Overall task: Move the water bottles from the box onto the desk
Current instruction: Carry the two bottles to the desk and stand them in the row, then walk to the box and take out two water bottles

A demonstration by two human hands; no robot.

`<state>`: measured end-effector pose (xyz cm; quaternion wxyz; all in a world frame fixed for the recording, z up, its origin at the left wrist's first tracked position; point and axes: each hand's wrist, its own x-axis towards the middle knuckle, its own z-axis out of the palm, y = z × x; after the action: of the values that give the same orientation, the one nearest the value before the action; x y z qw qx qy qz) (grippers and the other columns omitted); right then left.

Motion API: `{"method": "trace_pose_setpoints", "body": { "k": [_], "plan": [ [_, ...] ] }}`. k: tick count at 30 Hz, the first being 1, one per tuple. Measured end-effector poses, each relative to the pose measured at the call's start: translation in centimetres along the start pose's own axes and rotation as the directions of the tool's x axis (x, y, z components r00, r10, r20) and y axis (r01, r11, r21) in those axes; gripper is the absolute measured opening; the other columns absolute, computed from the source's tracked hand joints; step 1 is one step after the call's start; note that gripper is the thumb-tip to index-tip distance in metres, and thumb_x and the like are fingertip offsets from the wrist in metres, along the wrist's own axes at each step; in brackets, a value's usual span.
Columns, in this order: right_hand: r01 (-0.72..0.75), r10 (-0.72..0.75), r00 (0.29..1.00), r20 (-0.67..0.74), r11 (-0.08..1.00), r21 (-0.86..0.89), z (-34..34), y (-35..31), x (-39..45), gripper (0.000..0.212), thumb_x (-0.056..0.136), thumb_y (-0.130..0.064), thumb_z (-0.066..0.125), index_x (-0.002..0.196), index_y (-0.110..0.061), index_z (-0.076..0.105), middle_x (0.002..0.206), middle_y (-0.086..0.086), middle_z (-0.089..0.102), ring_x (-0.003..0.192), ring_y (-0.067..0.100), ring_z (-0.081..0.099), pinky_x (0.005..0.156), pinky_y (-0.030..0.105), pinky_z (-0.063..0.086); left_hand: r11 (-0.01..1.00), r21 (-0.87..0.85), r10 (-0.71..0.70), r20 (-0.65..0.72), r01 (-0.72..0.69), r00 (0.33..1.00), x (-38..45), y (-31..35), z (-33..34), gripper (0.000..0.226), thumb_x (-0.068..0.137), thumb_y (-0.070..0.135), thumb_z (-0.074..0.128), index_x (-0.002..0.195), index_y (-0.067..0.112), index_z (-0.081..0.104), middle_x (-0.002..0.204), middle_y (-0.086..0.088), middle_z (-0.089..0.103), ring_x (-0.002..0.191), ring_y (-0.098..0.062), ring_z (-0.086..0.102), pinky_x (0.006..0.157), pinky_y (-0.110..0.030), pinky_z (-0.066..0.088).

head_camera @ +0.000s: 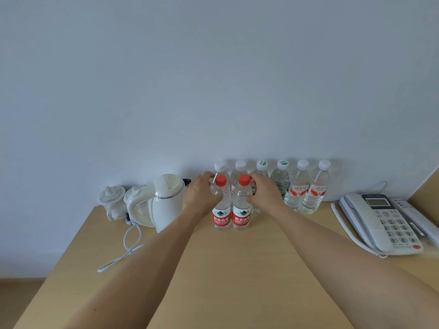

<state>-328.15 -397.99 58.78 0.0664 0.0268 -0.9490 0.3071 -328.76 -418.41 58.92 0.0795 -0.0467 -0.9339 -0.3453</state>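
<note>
Water bottles with red caps, two in number, are seen upright and touching side by side on the bench (237,281), long axes vertical. The left bottle (221,205) is grasped at the shoulder by the left hand (200,194), fingers curled round it; the right bottle (241,205) is grasped likewise by the right hand (263,193). Each grip lies just beside its own bottle, at 9 and 3 o'clock of the pair. At 12 o'clock, a back row of bottles (301,186) is lined against the wall, close behind. A kettle (167,200) stands near at 9 o'clock, a telephone (380,222) well apart at 3 o'clock. Open bench is noted toward 6 o'clock. The box is not in view.
</note>
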Motion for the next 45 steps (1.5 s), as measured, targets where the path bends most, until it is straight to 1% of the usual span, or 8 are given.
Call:
{"method": "trace_pose_setpoints", "body": {
  "k": [5, 8, 12, 17, 21, 25, 39, 45],
  "plan": [
    [-0.003, 0.003, 1.000, -0.020, 1.000, -0.015, -0.6, -0.2, 0.1, 0.054, 0.074, -0.005, 0.077, 0.122, -0.018, 0.056, 0.104, 0.001, 0.059, 0.098, 0.022, 0.059, 0.076, 0.034, 0.048, 0.997, 0.073, 0.045, -0.093, -0.039, 0.995, 1.0, 1.7, -1.7, 0.057, 0.086, 0.060, 0.064, 0.132, 0.027, 0.056, 0.118, 0.004, 0.063, 0.111, -0.018, 0.059, 0.082, -0.036, 0.049],
    [-0.011, 0.010, 0.999, -0.030, 1.000, -0.028, -1.2, -0.5, 0.2, 0.056, 0.077, -0.009, 0.076, 0.128, -0.018, 0.055, 0.115, 0.005, 0.061, 0.105, 0.023, 0.059, 0.087, 0.040, 0.053, 0.988, 0.141, 0.079, -0.102, -0.065, 0.992, 2.1, 2.6, -2.9, 0.052, 0.092, 0.057, 0.059, 0.134, 0.027, 0.055, 0.127, 0.002, 0.061, 0.118, -0.021, 0.057, 0.085, -0.040, 0.048],
    [-0.014, 0.010, 0.997, -0.081, 0.999, -0.047, -2.6, -1.0, 0.7, 0.045, 0.085, -0.015, 0.071, 0.127, -0.016, 0.056, 0.109, 0.005, 0.065, 0.101, 0.023, 0.062, 0.084, 0.034, 0.051, 0.966, 0.242, 0.112, -0.057, -0.095, 0.992, 3.4, 3.9, -4.1, 0.049, 0.098, 0.051, 0.052, 0.139, 0.024, 0.054, 0.136, -0.001, 0.058, 0.127, -0.023, 0.051, 0.091, -0.042, 0.047],
    [-0.065, 0.050, 0.989, -0.142, 0.993, -0.100, -4.8, -1.4, 1.2, 0.034, 0.094, -0.030, 0.060, 0.124, -0.014, 0.061, 0.120, 0.005, 0.064, 0.107, 0.024, 0.060, 0.086, 0.035, 0.049, 0.942, 0.316, 0.112, 0.028, -0.115, 0.993, 4.8, 5.6, -4.9, 0.048, 0.104, 0.046, 0.039, 0.145, 0.021, 0.050, 0.142, -0.005, 0.054, 0.132, -0.027, 0.046, 0.099, -0.044, 0.043],
    [-0.118, 0.094, 0.978, -0.185, 0.985, -0.124, -6.4, -1.3, 1.6, 0.038, 0.099, -0.037, 0.052, 0.128, -0.013, 0.060, 0.125, 0.007, 0.064, 0.113, 0.026, 0.058, 0.081, 0.030, 0.041, 0.931, 0.317, 0.160, 0.094, -0.182, 0.983, 5.7, 8.0, -5.0, 0.048, 0.106, 0.042, 0.033, 0.146, 0.022, 0.049, 0.144, -0.006, 0.053, 0.133, -0.028, 0.045, 0.102, -0.043, 0.040],
    [-0.187, 0.151, 0.967, -0.205, 0.968, -0.168, -8.2, -1.2, 1.4, 0.044, 0.101, -0.041, 0.046, 0.137, -0.016, 0.053, 0.130, 0.009, 0.061, 0.120, 0.030, 0.054, 0.090, 0.035, 0.044, 0.891, 0.353, 0.241, 0.169, -0.287, 0.956, 6.2, 10.9, -4.1, 0.048, 0.106, 0.040, 0.031, 0.146, 0.020, 0.049, 0.145, -0.007, 0.052, 0.133, -0.029, 0.045, 0.104, -0.043, 0.038],
    [-0.537, 0.455, 0.825, -0.336, 0.818, -0.209, -16.4, 5.9, -10.3, 0.050, 0.101, -0.046, 0.045, 0.141, -0.015, 0.047, 0.134, 0.013, 0.057, 0.124, 0.033, 0.052, 0.096, 0.039, 0.044, 0.755, 0.219, 0.505, 0.407, -0.618, 0.761, 1.2, 21.8, 6.4, 0.048, 0.106, 0.040, 0.032, 0.141, 0.016, 0.052, 0.141, -0.009, 0.055, 0.130, -0.031, 0.048, 0.103, -0.043, 0.040],
    [-0.676, 0.580, 0.707, -0.404, 0.723, -0.145, -20.3, 9.8, -17.4, 0.042, 0.101, -0.047, 0.042, 0.134, -0.023, 0.052, 0.126, 0.006, 0.062, 0.106, 0.027, 0.060, 0.076, 0.034, 0.047, 0.655, 0.147, 0.614, 0.468, -0.741, 0.636, -3.6, 27.7, 10.5, 0.046, 0.106, 0.038, 0.032, 0.140, 0.014, 0.053, 0.141, -0.011, 0.055, 0.128, -0.032, 0.049, 0.103, -0.044, 0.040]
  ]
}}
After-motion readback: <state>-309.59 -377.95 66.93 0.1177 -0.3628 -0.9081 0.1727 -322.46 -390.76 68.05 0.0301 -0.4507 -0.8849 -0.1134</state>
